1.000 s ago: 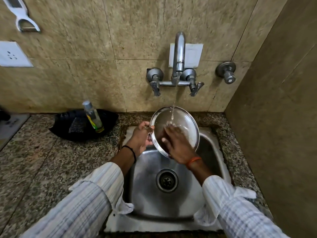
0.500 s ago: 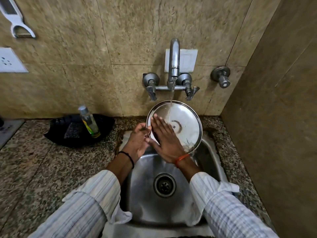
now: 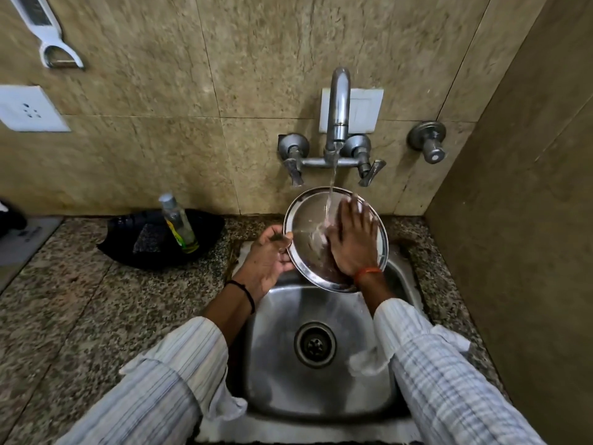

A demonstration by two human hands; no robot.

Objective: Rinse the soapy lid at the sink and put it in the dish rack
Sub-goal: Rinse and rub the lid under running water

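Head cam looks straight down on a small square stainless steel sink (image 3: pixel 321 396) set in a speckled granite worktop (image 3: pixel 80 316). Round shiny steel lid (image 3: pixel 308 226) is held tilted over the back of the basin, right under the chrome wall tap (image 3: pixel 338 114), with a thin stream of water (image 3: pixel 331 184) hitting its face. Left hand (image 3: pixel 268 260) has its fingers wrapped round the lid's left rim, gripping it. Right hand (image 3: pixel 353 242) lies flat and open on the lid's surface, fingers spread, covering most of the right half so you can't see much there. Off to the left on the worktop sits a black shallow dish (image 3: pixel 160 236) with a dark scrub pad (image 3: pixel 147 240) and a clear bottle of greenish liquid (image 3: pixel 178 223) in it. White peeler (image 3: pixel 48 33) hangs on the beige tiled wall (image 3: pixel 192 91), white socket plate (image 3: pixel 27 109) below it.
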